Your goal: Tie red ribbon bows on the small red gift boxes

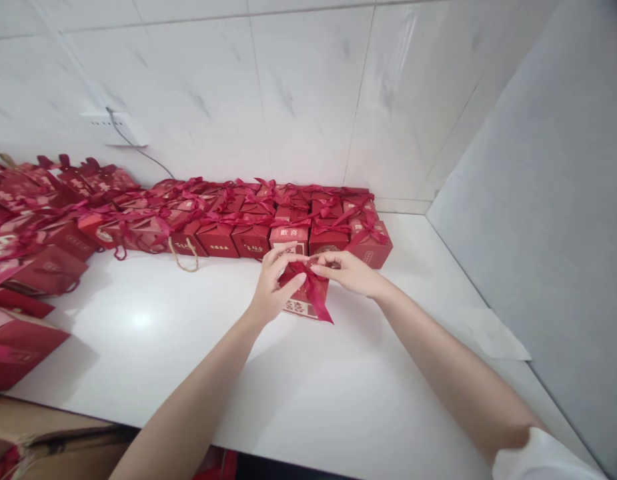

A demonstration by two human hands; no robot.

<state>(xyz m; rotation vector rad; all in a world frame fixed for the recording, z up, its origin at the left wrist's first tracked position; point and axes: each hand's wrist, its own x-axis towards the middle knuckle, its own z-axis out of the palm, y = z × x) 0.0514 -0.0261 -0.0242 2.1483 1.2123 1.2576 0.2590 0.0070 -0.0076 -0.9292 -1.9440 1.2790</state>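
A small red gift box (295, 308) with a pale printed label stands on the white counter in front of me. A dark pink ribbon (318, 301) is tied across its top in a bow, one tail hanging down the front. My left hand (277, 285) curves around the box's left side, thumb and fingers closed on the left of the bow. From the right, my right hand (349, 272) pinches the ribbon near the bow between thumb and fingers. The fingers partly hide the bow and the top of the box.
Rows of red ribboned gift boxes (217, 239) line the tiled wall behind. More boxes (25, 340) crowd the counter (153, 363) at left. A grey panel (548, 220) bounds the right side. A cardboard carton (43, 423) sits below the counter's front edge.
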